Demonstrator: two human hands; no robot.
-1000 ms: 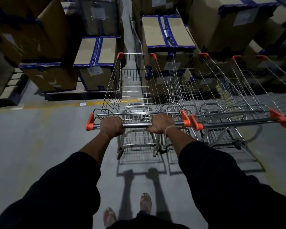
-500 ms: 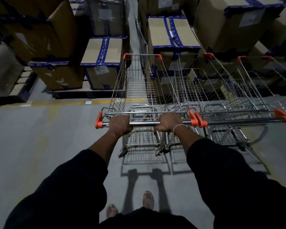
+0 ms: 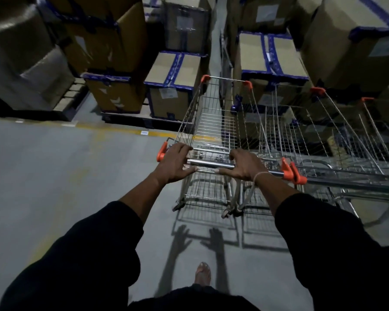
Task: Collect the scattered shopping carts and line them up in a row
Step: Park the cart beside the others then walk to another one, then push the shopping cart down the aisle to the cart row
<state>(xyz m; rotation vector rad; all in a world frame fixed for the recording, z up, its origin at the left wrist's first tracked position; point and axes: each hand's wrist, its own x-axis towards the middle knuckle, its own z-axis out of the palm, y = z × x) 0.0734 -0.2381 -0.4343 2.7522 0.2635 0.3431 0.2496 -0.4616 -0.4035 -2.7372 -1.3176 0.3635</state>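
Observation:
A wire shopping cart with orange corner caps stands in front of me, its nose pointing into the gap between box stacks. My left hand lies over the left end of its chrome handle with fingers stretched out and thumb underneath. My right hand hovers at the handle's right part, fingers loosened and thumb out. Neither hand grips the bar. Close on the right stands a second cart, side by side with mine, and a third cart stands beyond it.
Stacks of taped cardboard boxes on pallets stand just ahead, left and right of a narrow gap. A yellow floor line runs in front of them. Grey concrete floor stretches to my left. My foot shows below.
The cart rolled forward and slightly right until it stood beside the second cart. Both hands, earlier wrapped round the handle, have loosened with fingers spread.

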